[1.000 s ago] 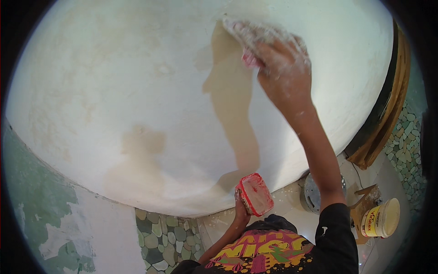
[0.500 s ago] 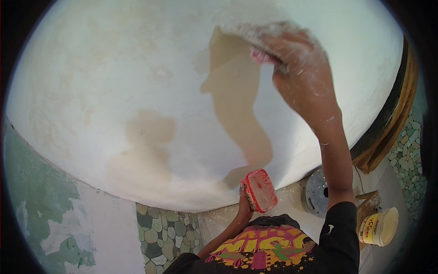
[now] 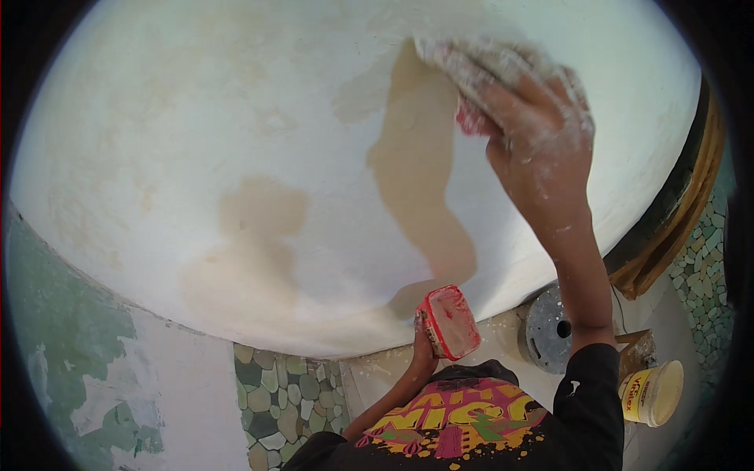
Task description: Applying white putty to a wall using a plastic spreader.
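My right hand [image 3: 542, 133], dusted with white putty, is closed on a putty knife with a red handle [image 3: 470, 122]. Its putty-caked blade [image 3: 452, 59] is pressed flat on the white wall [image 3: 236, 118], at the top right edge of a bare tan patch [image 3: 416, 173]. Lower down, my left hand [image 3: 424, 357] holds up a small red-rimmed tray [image 3: 449, 320] smeared with white putty, close to the bottom of that patch.
A second tan patch [image 3: 251, 243] shows to the left. Below lie pebble tiling [image 3: 275, 392], a peeling green surface [image 3: 55, 330], a grey round disc [image 3: 550, 330] and a cream tub with a yellow label [image 3: 652, 392]. A wooden frame [image 3: 675, 228] borders the wall's right side.
The view has drawn closer to the wall. My right hand with the knife has shifted slightly right along the top of the tan patch. The left hand keeps the tray in place.
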A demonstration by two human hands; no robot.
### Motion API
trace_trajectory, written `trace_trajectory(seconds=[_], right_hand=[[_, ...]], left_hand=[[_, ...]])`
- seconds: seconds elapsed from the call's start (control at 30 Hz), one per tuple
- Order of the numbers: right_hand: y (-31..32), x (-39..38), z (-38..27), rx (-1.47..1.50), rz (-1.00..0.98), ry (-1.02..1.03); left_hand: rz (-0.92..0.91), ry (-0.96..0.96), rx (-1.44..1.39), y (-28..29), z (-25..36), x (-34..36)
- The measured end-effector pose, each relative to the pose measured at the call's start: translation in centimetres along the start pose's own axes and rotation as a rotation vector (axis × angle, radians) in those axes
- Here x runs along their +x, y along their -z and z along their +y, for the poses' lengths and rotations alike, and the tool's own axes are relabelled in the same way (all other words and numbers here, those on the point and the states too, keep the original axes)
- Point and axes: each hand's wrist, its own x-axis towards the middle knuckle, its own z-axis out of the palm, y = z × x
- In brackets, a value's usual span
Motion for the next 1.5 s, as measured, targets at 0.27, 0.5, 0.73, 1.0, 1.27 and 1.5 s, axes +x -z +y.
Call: trace_trajectory(seconds=[0.27,0.5,0.73,1.0,1.27,1.5], right_hand=[[-2.1,-1.1,-3.0,-0.008,-0.005,0.109],[0.3,1.2,-2.0,-0.017,0.013,-0.071],[-1.0,-0.7,-6.1,0.067,-0.099,-0.005],[-2.2,-0.1,-4.3,-0.107,-0.004,-0.047],[-0.2,1.7,-3.9,0.074,-0.013,-0.072],[-3.2,0.7,-8.4,0.195,0.000,-0.010]], left_hand=[[-0.030,0.019,-0.029,1.0,0.2,-0.2],[-0.005,0.034,0.024,-0.8,1.3,-1.9],[0.067,0.056,0.035,-1.9,2.7,-3.1],[0.054,0.033,0.041,-0.9,1.9,-2.7],[0.058,0.030,0.039,-0.3,1.6,-2.6],[0.051,0.069,0.038,-0.7,2.2,-3.0]])
